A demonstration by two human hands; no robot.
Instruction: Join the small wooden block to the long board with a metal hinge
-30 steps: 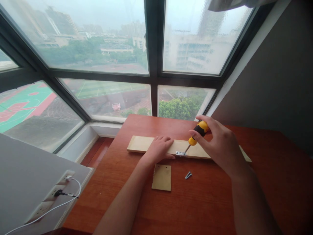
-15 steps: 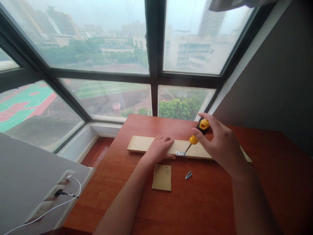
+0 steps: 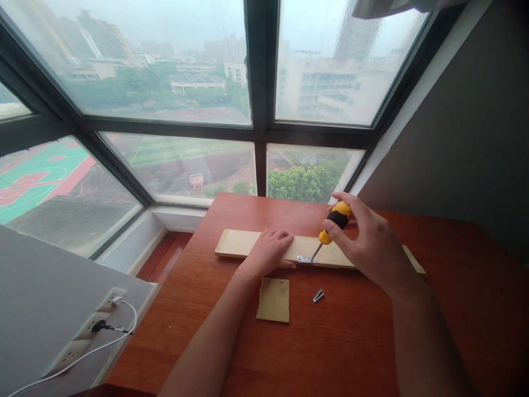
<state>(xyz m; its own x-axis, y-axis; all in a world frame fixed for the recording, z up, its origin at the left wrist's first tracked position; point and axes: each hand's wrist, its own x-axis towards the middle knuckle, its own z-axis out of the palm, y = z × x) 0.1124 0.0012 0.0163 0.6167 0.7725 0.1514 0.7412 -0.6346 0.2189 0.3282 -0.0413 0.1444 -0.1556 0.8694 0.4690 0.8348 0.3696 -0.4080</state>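
Observation:
A long pale wooden board (image 3: 237, 243) lies across the reddish table (image 3: 339, 342). My left hand (image 3: 268, 251) lies flat on the board, fingers together, pressing it down. My right hand (image 3: 367, 240) is closed round a yellow and black screwdriver (image 3: 334, 221), held tilted. Its tip rests on a small metal bracket (image 3: 306, 259) at the board's near edge, just right of my left hand's fingers.
A small square wooden piece (image 3: 273, 299) and a loose screw (image 3: 318, 296) lie on the table in front of the board. A wall socket strip (image 3: 88, 331) with a white cable sits at lower left. Large windows stand behind the table, a dark wall at right.
My right hand has turned the screwdriver handle slightly on the spot; its fingers have shifted round the handle. The left hand and the board have stayed put.

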